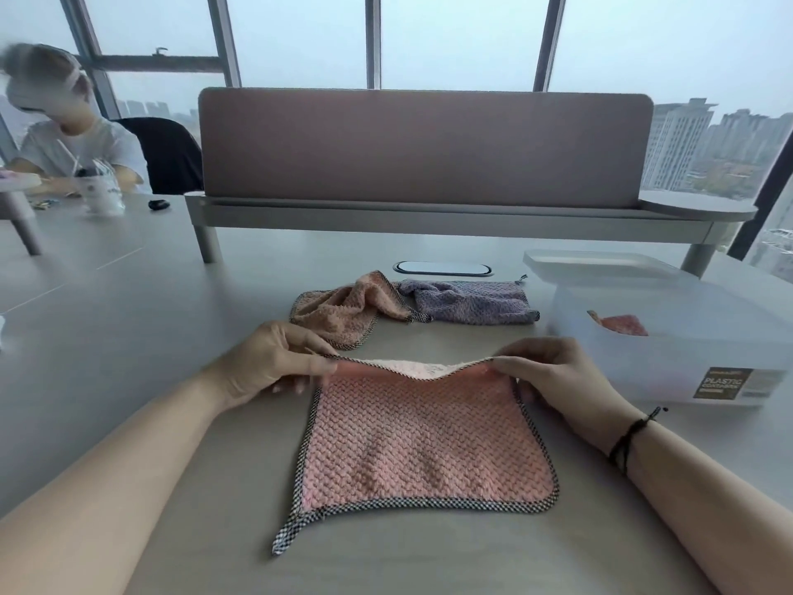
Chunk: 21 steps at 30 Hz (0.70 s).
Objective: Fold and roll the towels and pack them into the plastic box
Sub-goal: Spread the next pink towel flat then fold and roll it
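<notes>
A pink towel (422, 440) with a checked border lies flat on the grey table in front of me. My left hand (270, 362) pinches its far left corner and my right hand (558, 371) pinches its far right corner, lifting the far edge so the pale underside shows. Beyond it lie a crumpled peach towel (343, 311) and a crumpled purple towel (472, 304), side by side. The translucent plastic box (669, 362) stands to the right, with a reddish towel (622, 325) inside.
The box lid (596, 266) lies behind the box. A desk divider (425, 143) on a raised shelf runs across the back. A cable port (442, 268) sits in the table. Another person sits at the far left with a cup (101, 195).
</notes>
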Each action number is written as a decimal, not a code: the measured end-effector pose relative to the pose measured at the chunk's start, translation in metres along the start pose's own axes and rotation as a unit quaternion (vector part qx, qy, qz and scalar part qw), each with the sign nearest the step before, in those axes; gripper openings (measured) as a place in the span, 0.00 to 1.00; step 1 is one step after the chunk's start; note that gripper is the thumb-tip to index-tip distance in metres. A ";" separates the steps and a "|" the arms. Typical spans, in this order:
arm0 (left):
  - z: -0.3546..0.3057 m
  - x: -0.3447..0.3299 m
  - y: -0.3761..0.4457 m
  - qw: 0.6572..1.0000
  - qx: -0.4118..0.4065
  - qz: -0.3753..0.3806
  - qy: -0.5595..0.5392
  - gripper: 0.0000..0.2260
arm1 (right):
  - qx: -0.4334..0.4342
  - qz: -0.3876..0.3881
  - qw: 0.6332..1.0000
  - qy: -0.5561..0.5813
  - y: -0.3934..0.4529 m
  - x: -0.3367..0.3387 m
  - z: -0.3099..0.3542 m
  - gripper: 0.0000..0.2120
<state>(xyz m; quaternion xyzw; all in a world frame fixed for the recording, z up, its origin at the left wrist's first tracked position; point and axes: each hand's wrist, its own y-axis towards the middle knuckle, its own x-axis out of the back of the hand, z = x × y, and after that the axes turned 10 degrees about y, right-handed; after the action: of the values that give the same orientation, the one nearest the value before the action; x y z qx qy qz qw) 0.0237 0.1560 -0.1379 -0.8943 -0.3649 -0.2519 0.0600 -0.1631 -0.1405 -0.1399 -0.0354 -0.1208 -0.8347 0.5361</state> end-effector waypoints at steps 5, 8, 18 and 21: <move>-0.007 0.003 -0.002 0.994 -0.001 0.081 0.079 0.24 | 0.009 -0.007 0.994 -0.111 -0.002 0.007 -0.004 0.11; -0.007 0.001 -0.001 0.992 -0.003 0.072 0.108 0.28 | 0.017 -0.006 0.984 -0.179 0.002 0.007 -0.010 0.04; -0.011 -0.005 0.001 0.986 0.029 0.070 0.151 0.09 | 0.048 0.003 0.972 -0.229 0.009 0.007 -0.013 0.03; -0.012 -0.007 0.001 0.982 0.023 0.071 0.175 0.15 | 0.047 0.010 0.968 -0.246 0.012 0.006 -0.014 0.03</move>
<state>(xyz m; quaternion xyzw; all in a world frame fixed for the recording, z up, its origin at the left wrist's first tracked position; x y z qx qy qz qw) 0.0157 0.1476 -0.1311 -0.8582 -0.2901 -0.3916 0.1614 -0.1543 -0.1538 -0.1505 -0.2157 -0.2879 -0.7885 0.4988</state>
